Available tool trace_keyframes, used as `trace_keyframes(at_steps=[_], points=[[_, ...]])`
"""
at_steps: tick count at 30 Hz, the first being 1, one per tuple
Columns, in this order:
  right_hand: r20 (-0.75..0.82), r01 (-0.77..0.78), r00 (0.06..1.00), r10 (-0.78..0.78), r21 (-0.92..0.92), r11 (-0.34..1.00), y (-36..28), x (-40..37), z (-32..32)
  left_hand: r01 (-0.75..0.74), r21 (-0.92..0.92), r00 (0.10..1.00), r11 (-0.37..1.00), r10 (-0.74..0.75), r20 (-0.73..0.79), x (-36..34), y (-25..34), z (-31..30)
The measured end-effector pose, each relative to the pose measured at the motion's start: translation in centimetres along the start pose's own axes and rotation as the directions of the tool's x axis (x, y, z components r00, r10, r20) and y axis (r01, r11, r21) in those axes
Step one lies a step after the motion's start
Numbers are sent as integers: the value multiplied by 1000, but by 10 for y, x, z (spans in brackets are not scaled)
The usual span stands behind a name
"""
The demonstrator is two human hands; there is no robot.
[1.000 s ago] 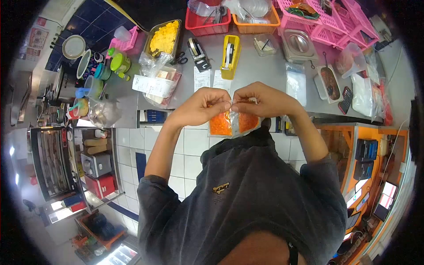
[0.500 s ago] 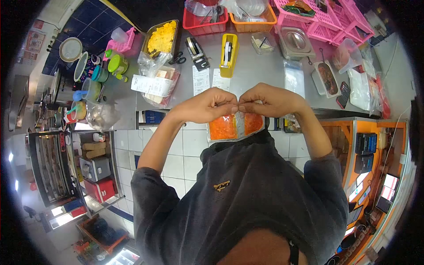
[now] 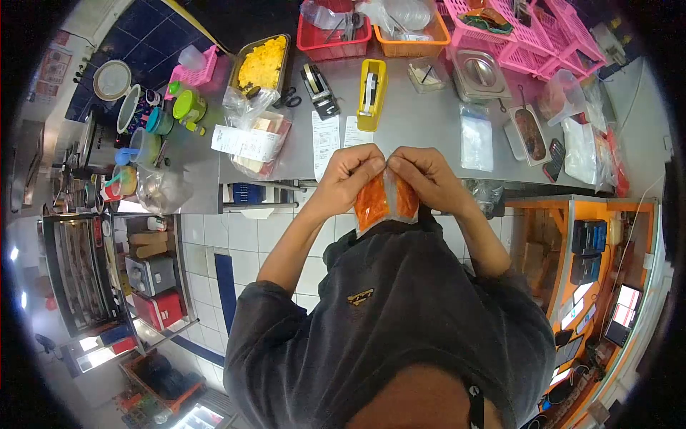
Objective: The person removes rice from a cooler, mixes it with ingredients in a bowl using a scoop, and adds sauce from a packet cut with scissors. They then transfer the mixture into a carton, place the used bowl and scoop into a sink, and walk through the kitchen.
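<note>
While left hand (image 3: 348, 180) and right hand (image 3: 427, 179) pinch its top, pouch (image 3: 384, 202) hangs free

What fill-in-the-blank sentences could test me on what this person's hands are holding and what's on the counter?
1. The left hand and the right hand together pinch the top of a clear bag whose filling is ____ in colour.
2. On the steel counter, the tape dispenser is coloured ____.
3. The baskets at the far right corner of the counter are coloured ____.

Missing words: orange; yellow; pink.
</note>
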State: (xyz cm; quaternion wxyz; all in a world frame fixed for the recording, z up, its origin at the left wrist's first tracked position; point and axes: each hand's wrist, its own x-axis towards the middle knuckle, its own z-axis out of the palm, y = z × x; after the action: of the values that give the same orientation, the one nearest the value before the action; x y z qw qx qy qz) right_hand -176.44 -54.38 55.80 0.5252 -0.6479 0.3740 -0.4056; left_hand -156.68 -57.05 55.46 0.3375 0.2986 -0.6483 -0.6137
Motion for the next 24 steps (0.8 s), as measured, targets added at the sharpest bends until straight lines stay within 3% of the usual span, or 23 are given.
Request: trace_keyframes(at_steps=[2, 4, 5, 7, 8, 10, 14, 16, 20, 22, 24], points=[[-30, -9, 999, 11, 69, 998, 1, 5, -3, -10, -41, 1000, 999, 9, -28, 4, 1, -3], [98, -71, 993, 64, 70, 995, 1, 7, -13, 121, -102, 988, 987, -109, 109, 6, 8, -9], [106, -77, 992, 69, 72, 994, -2, 8, -18, 124, -108, 988, 986, -113, 102, 7, 11, -14], [434, -132, 885, 166, -108, 985, -13, 15, -30, 79, 126, 941, 989, -116, 319, 11, 21, -26], [434, -136, 885, 168, -106, 985, -14, 20, -32, 83, 124, 940, 989, -118, 320, 12, 26, -29], [594, -209, 758, 270, -170, 963, -16, 30, -35, 118, 160, 888, 980, -176, 424, 15, 38, -33], [616, -132, 757, 219, -184, 974, -28, 40, -33, 56, 280, 802, 958, -210, 559, 27, 44, -46], [590, -66, 791, 163, -183, 981, -27, 42, -34, 111, 358, 705, 927, -328, 629, 31, 33, -48], [635, -83, 748, 196, -203, 976, -26, 46, -32, 79, 335, 685, 939, -295, 666, 33, 34, -49], [690, -76, 688, 227, -243, 967, -33, 50, -31, 141, 313, 653, 939, -326, 683, 34, 35, -51], [656, -65, 731, 190, -210, 975, -32, 49, -30, 110, 290, 692, 951, -283, 664, 33, 35, -56]])
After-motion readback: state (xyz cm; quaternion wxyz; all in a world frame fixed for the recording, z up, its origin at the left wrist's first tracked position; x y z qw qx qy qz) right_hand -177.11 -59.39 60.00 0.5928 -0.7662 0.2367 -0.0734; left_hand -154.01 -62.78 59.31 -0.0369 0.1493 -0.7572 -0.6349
